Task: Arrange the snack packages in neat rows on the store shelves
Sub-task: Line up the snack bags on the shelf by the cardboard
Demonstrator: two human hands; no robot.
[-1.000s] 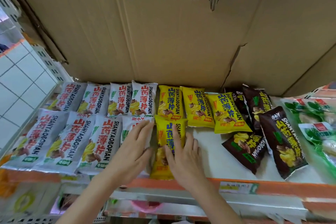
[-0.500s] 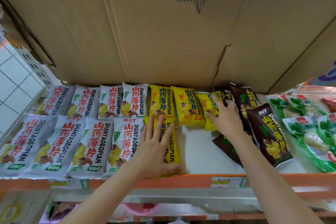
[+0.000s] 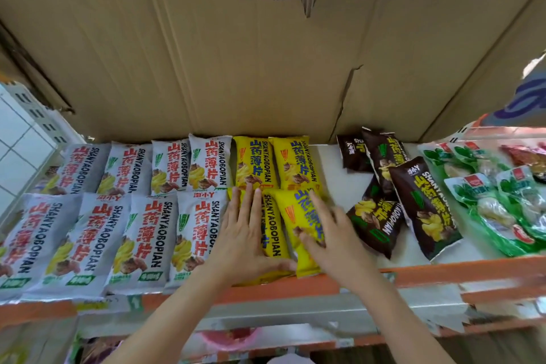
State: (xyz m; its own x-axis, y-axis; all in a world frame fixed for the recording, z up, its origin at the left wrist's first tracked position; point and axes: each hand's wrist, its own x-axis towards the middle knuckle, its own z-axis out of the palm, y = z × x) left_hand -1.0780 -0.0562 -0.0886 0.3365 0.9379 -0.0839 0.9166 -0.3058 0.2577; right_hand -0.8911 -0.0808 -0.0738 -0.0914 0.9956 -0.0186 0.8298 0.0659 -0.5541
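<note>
Since earlier, right hand (image 3: 331, 233) brought a yellow packet (image 3: 298, 224) beside the front yellow packet (image 3: 273, 233); both it and left hand (image 3: 242, 236) press flat, fingers straight.

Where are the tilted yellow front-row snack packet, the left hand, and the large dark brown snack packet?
tilted yellow front-row snack packet (image 3: 295, 210): head view, bare upper face.
left hand (image 3: 242, 233): head view, back of hand.
large dark brown snack packet (image 3: 425, 210): head view, centre of printed face.

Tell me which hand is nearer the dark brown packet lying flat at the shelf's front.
Right. The right hand rests on a yellow packet just left of the dark brown packet; the left hand lies farther left, beyond that yellow packet.
</note>
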